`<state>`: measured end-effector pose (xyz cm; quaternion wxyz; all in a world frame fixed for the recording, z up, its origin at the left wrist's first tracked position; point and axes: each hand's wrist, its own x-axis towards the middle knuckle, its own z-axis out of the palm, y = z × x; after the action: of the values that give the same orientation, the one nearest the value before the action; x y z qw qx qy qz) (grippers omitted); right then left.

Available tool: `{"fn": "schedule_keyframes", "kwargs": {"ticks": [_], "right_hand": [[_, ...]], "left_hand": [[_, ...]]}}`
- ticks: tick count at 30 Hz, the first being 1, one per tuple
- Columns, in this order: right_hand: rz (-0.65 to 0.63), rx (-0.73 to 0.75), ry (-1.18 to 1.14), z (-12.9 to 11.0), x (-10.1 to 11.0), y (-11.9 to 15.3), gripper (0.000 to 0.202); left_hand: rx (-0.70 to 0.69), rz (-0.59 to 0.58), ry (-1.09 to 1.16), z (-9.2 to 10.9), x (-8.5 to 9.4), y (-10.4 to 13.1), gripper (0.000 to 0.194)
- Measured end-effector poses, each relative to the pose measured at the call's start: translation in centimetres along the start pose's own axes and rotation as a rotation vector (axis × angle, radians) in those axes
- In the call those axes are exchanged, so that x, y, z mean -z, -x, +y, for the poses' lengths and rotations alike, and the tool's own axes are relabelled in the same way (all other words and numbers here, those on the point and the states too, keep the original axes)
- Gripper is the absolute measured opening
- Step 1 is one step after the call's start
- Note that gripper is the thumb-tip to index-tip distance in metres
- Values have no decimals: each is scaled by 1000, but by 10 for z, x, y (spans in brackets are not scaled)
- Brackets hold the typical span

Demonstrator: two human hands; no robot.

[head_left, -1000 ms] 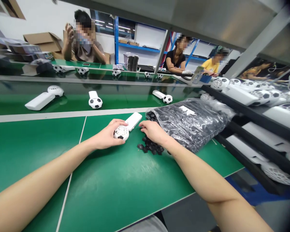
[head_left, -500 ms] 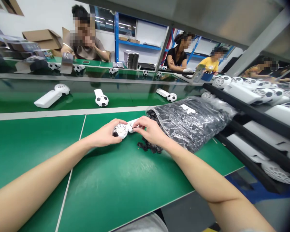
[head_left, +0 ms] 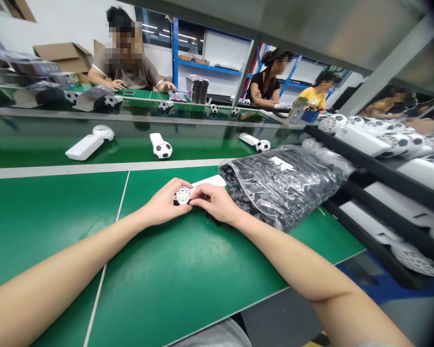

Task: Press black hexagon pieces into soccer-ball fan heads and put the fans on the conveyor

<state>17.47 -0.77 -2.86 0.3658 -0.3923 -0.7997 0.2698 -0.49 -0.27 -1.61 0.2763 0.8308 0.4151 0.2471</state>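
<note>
A white handheld device with a soccer-ball head (head_left: 183,196) is held over the green table (head_left: 159,270); its white handle points right. My left hand (head_left: 167,201) wraps round the ball head from the left. The fingers of my right hand (head_left: 214,202) are pinched together at the right side of the ball, in front of the handle; whatever they hold is hidden. Right beside that hand lies a clear plastic bag (head_left: 285,178) of small black pieces, its mouth open toward the device.
Beyond the table edge, several similar devices (head_left: 162,148) lie on a green conveyor (head_left: 130,140). Black racks (head_left: 376,168) stacked with more devices stand at the right. People sit across the line, near cartons (head_left: 63,57) at the far left.
My right hand has moved left, from the handle to the ball's side, uncovering the handle. The conveyor's devices have shifted right. The person opposite has lowered a hand from the face.
</note>
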Motion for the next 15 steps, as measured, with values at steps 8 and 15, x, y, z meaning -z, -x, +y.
{"fn": "schedule_keyframes", "kwargs": {"ticks": [8, 15], "right_hand": [[-15, -88, 76, 5, -1, -2, 10], [13, -101, 95, 15, -3, -6, 16]], "left_hand": [[-35, 71, -23, -2, -6, -1, 34], [-95, 89, -36, -7, -5, -4, 34]]}}
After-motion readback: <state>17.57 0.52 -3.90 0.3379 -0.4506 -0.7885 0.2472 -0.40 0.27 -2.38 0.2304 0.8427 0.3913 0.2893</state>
